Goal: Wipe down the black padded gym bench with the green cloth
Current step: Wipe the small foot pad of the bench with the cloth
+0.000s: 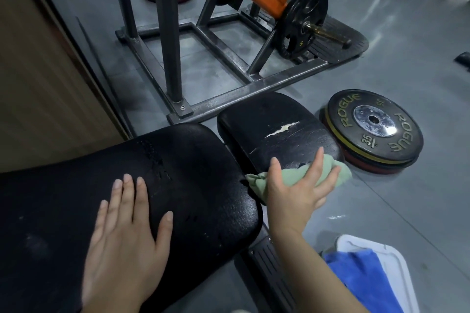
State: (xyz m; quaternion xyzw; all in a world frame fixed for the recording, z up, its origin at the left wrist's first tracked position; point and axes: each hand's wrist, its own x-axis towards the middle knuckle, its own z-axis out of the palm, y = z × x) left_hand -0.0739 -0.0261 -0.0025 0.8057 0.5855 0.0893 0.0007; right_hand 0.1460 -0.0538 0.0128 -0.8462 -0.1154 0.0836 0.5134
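Black vinyl all over, so you're mid-wipe on this bench (193, 185), and it looks like the small seat pad (274, 132) is the bit you're on right now. Going left to right: your left hand (127, 231) is spread wide and flat on the big back pad (76, 198), fingers straight, holding nothing, I'd guess just bracing. Your right hand (297, 190) is open too, fingers straight and pressing the green cloth (300, 176) down on the near right edge of the seat pad, right by the gap between the two pads. Part of the cloth hangs off the right edge. Next move, I reckon, is a sweep toward the far end of that pad, and go easy over the torn strip (281, 129) so the cloth doesn't snag it. Weight plates (376, 132) sit on the floor just to the right.
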